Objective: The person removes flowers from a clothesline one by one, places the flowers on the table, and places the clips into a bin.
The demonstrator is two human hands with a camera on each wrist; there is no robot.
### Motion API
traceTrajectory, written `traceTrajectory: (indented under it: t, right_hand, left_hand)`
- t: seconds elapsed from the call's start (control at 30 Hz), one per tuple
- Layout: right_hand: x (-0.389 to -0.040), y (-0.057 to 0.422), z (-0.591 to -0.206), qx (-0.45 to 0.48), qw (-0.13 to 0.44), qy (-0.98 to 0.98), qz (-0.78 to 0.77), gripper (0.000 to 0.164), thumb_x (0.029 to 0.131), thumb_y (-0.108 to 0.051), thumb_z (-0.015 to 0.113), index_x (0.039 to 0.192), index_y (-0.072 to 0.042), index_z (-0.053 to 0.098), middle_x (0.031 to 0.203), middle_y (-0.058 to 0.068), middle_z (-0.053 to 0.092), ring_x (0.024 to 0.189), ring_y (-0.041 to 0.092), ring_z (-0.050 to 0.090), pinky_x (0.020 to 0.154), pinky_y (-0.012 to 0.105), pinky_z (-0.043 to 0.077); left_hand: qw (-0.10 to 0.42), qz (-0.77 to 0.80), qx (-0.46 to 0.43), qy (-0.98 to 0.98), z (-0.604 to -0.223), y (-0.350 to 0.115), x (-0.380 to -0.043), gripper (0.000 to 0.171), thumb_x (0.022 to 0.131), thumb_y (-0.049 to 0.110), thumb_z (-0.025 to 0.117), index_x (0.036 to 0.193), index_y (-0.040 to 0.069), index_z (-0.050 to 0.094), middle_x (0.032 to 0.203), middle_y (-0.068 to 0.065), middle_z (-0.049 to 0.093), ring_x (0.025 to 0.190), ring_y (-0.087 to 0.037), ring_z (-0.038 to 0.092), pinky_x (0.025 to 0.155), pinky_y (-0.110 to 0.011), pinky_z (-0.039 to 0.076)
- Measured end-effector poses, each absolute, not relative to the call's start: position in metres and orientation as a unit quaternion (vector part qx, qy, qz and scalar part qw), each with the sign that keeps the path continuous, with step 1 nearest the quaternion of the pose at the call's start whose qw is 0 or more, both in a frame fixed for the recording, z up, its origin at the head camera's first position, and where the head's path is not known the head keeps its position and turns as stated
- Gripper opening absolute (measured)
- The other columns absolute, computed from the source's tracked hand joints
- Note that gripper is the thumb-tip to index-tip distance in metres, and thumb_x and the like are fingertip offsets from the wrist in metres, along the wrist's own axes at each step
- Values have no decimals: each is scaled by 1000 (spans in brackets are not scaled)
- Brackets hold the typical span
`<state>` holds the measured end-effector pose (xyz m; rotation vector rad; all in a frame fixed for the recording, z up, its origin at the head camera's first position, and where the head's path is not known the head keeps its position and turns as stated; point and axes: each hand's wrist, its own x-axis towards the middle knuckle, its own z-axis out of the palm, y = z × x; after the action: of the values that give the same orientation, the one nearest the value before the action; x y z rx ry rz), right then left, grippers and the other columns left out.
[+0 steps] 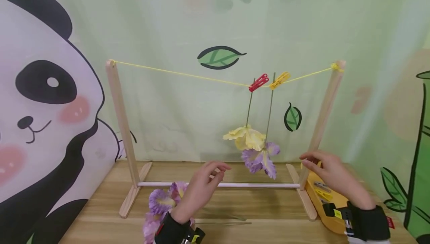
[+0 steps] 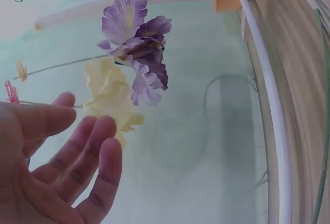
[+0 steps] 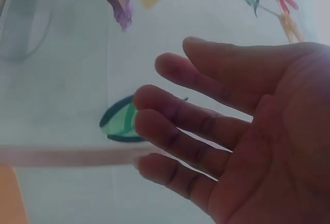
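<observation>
Two artificial flowers hang head down from a yellow string (image 1: pixel 188 74). A red clothespin (image 1: pixel 258 82) clips the stem of the pale yellow flower (image 1: pixel 246 138); a yellow clothespin (image 1: pixel 280 80) clips that of the purple flower (image 1: pixel 261 158). Their petals overlap in the head view. My left hand (image 1: pixel 203 186) is in the air left of the blooms, fingers loosely bent around nothing. To their right, my right hand (image 1: pixel 327 169) hovers by the frame's right post, likewise holding nothing. More purple and pink flowers (image 1: pixel 160 202) lie on the table, partly hidden behind my left forearm.
The string runs between two wooden posts (image 1: pixel 122 124) joined low down by a white rod (image 1: pixel 221 185). At the right, an orange tray (image 1: pixel 330 214) holds several clothespins (image 1: pixel 323 191), partly covered by my right arm. Loose stems (image 1: pixel 225 223) lie on the wooden table (image 1: pixel 268 232).
</observation>
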<state>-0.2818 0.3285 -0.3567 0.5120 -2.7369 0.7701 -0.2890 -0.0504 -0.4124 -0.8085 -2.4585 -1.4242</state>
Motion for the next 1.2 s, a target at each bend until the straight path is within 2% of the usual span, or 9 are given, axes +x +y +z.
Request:
traceTrajectory:
  t: [0.07,0.2,0.3,0.47,0.63,0.8,0.97,1.2]
  right_hand:
    - [-282,320,-357,186,140,-935,268,23,106,-14,61,122,0,71,99,2,69,81,14,57,68,29,49]
    - [-283,298,-357,215,205,-915,274,21,105,-9,62,124,-3,70,105,4,66,88,17,58,72,31,51]
    - [-284,285,-356,231,261,-893,286,23,103,-4,63,126,-3,69,113,8,65,98,21,59,80,34,50]
    - [-284,274,-343,238,306,-868,309,28,102,1,63,129,-3,67,122,11,63,112,28,59,94,35,46]
    - [-285,268,-325,247,333,-856,311,27,102,3,62,128,0,67,123,16,61,119,36,57,98,52,45]
    - [-290,267,-306,265,353,-845,303,26,102,2,63,128,2,67,125,21,59,124,42,49,102,62,37]
    - [-297,264,-280,277,376,-836,289,30,102,0,63,132,4,64,133,24,56,132,44,42,110,63,31]
    - [-306,252,-242,314,411,-824,230,37,101,-1,65,138,3,60,140,24,55,146,41,36,123,57,20]
  left_hand:
    - [102,-486,-264,-827,-411,-52,-288,24,108,15,58,129,22,69,126,-1,65,103,-17,65,81,-32,55]
    - [118,-503,-255,-817,-408,-58,-287,25,108,16,59,130,23,68,124,-2,64,103,-18,65,83,-34,55]
    - [145,-516,-260,-803,-403,-60,-291,26,108,16,59,132,20,67,120,-2,64,103,-20,66,84,-35,56]
    - [183,-504,-280,-796,-394,-54,-300,27,108,16,59,133,20,67,119,-1,63,104,-18,65,84,-35,56]
    - [206,-495,-286,-794,-381,-45,-308,28,108,12,58,135,17,65,124,-4,60,110,-20,60,87,-38,56]
    - [222,-495,-301,-784,-367,-39,-319,31,108,10,58,138,9,62,127,-14,60,114,-27,60,92,-46,55]
    - [221,-493,-312,-781,-351,-33,-336,38,109,14,57,147,8,56,127,-18,60,115,-29,61,96,-48,54]
    - [228,-502,-312,-774,-337,-25,-351,42,108,14,58,150,9,53,131,-18,57,119,-32,59,100,-50,52]
